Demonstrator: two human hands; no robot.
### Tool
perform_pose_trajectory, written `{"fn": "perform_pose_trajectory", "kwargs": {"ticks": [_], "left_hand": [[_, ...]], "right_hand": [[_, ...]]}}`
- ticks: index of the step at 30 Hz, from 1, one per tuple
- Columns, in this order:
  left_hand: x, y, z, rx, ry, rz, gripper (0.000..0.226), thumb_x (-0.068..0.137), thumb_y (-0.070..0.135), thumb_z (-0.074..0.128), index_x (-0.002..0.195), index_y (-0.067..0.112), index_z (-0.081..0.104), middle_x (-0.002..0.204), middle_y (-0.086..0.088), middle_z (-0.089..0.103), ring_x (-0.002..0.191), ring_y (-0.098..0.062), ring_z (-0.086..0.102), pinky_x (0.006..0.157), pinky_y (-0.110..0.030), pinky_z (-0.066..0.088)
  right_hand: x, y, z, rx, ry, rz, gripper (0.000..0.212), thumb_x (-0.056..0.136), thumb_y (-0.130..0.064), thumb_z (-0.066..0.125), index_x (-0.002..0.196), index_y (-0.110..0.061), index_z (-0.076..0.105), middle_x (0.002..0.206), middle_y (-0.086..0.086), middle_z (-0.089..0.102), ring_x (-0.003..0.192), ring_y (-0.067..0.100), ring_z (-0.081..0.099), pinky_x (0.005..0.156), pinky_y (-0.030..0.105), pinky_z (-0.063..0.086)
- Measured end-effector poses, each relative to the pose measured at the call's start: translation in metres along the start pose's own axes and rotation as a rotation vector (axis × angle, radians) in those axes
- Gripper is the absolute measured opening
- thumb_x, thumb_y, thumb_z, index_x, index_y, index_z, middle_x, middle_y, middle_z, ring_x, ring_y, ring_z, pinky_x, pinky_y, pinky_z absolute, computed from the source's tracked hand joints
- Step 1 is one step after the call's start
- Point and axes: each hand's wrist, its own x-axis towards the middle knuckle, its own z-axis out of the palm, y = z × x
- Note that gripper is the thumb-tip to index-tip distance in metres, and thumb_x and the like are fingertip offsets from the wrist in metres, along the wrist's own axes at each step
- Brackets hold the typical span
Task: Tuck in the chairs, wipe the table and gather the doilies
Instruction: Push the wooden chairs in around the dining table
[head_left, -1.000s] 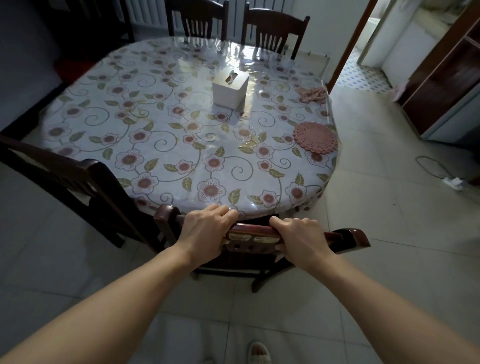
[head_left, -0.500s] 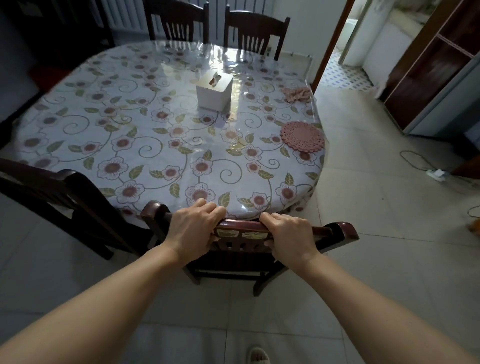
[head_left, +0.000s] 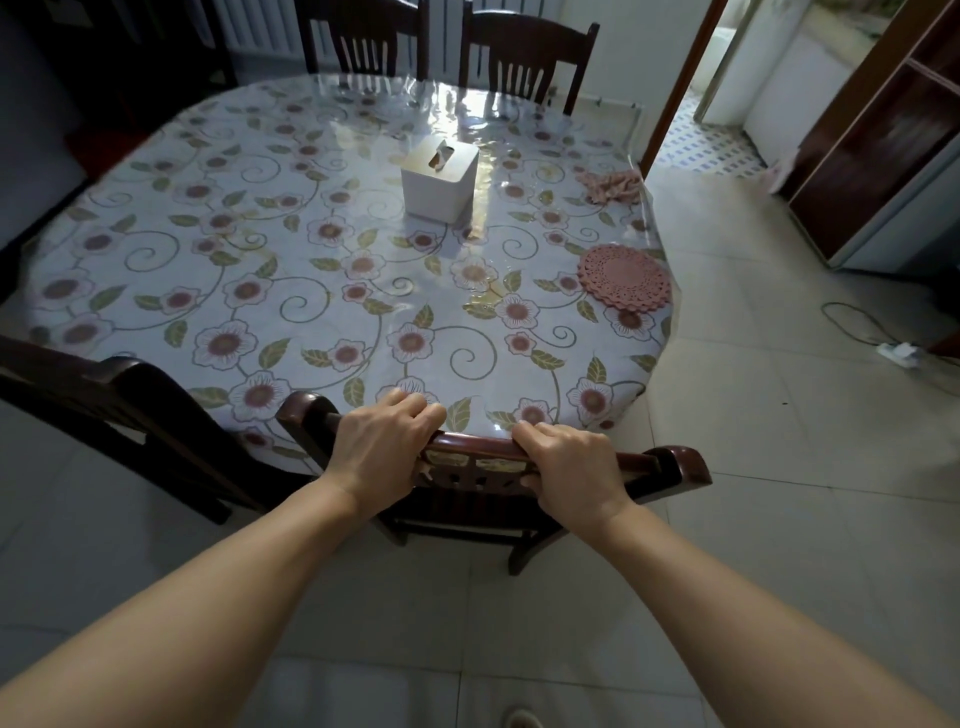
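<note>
Both hands, left hand (head_left: 382, 447) and right hand (head_left: 574, 465), are gripping the top rail of a dark wooden chair (head_left: 670, 465) at the table (head_left: 156, 291) edge, apparently tucking it in, with a final push likely needed next.

One head-worn wide-angle view looks forward and steeply down from standing height at the near edge of the counter (head_left: 291, 270), close above the chair back (head_left: 488, 452); both forearms reach in from the bottom corners, and the doorway (head_left: 691, 98) bends at the upper right
</note>
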Motion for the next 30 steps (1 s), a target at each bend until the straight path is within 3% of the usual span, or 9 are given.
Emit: {"fn": "perform_pose_trajectory", "kwargs": {"ticks": [10, 20, 24, 27, 30], "left_hand": [[0.018, -0.001, 0.005, 0.026, -0.051, -0.018, 0.044, 0.049, 0.023, 0.086, 0.082, 0.017, 0.057, 0.072, -0.001, 0.057, 0.063, -0.02, 0.054, 0.042, -0.025, 0.03], [0.018, 0.005, 0.006, 0.0, -0.079, -0.113, 0.04, 0.057, 0.016, 0.083, 0.086, 0.016, 0.056, 0.073, -0.003, 0.06, 0.063, -0.022, 0.057, 0.046, -0.03, 0.041], [0.018, 0.01, 0.005, 0.032, -0.091, -0.152, 0.041, 0.054, 0.013, 0.084, 0.085, 0.015, 0.057, 0.072, -0.003, 0.059, 0.062, -0.023, 0.055, 0.049, -0.028, 0.033], [0.018, 0.017, -0.001, 0.015, -0.14, -0.219, 0.032, 0.07, 0.013, 0.073, 0.095, 0.017, 0.052, 0.084, -0.003, 0.058, 0.076, -0.022, 0.054, 0.059, -0.03, 0.032], [0.018, 0.026, -0.013, -0.022, -0.238, -0.254, 0.032, 0.081, 0.023, 0.06, 0.109, 0.019, 0.046, 0.105, -0.002, 0.056, 0.097, -0.022, 0.052, 0.076, -0.032, 0.037]], "right_hand": [[0.023, 0.024, 0.003, -0.019, -0.068, -0.044, 0.046, 0.045, -0.006, 0.084, 0.081, -0.016, 0.057, 0.066, -0.003, 0.063, 0.057, 0.021, 0.061, 0.049, 0.027, 0.043], [0.026, 0.028, 0.0, -0.062, -0.12, -0.096, 0.048, 0.049, -0.008, 0.085, 0.084, -0.015, 0.053, 0.071, 0.0, 0.057, 0.056, 0.022, 0.057, 0.045, 0.03, 0.041], [0.026, 0.025, 0.001, -0.087, -0.176, -0.052, 0.048, 0.055, -0.006, 0.082, 0.09, -0.015, 0.051, 0.075, 0.002, 0.056, 0.06, 0.023, 0.057, 0.047, 0.031, 0.041], [0.028, 0.021, -0.007, -0.104, -0.25, -0.024, 0.046, 0.071, -0.011, 0.075, 0.107, -0.016, 0.047, 0.091, 0.005, 0.055, 0.076, 0.025, 0.057, 0.058, 0.033, 0.039], [0.027, 0.02, -0.02, -0.079, -0.375, -0.005, 0.06, 0.08, -0.028, 0.069, 0.129, -0.016, 0.037, 0.116, 0.01, 0.049, 0.104, 0.028, 0.052, 0.091, 0.039, 0.04]]}}
